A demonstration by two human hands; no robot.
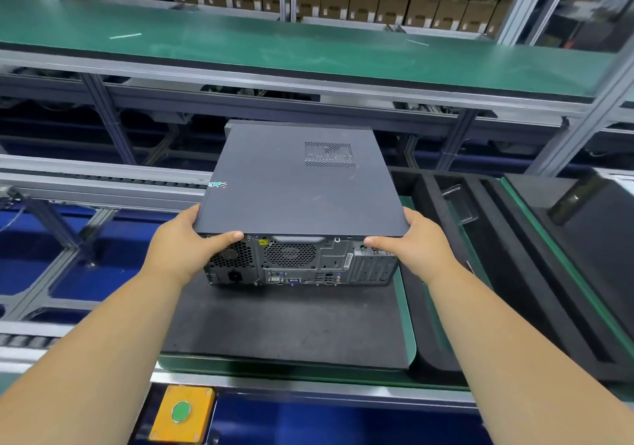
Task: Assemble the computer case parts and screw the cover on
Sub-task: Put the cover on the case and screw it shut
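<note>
Computer case (302, 255) on black mat (284, 324); left hand (185, 242), right hand (415, 242) grip cover (295, 183) rear corners, likely seating it before screwing.

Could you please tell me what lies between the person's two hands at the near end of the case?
In the head view, the dark grey metal cover spans between the left hand and right hand, above the ported rear panel.

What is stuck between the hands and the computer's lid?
Nothing visible. The left hand and the right hand already grip the near corners of the dark cover, thumbs on the rear panel just under its edge.
</note>
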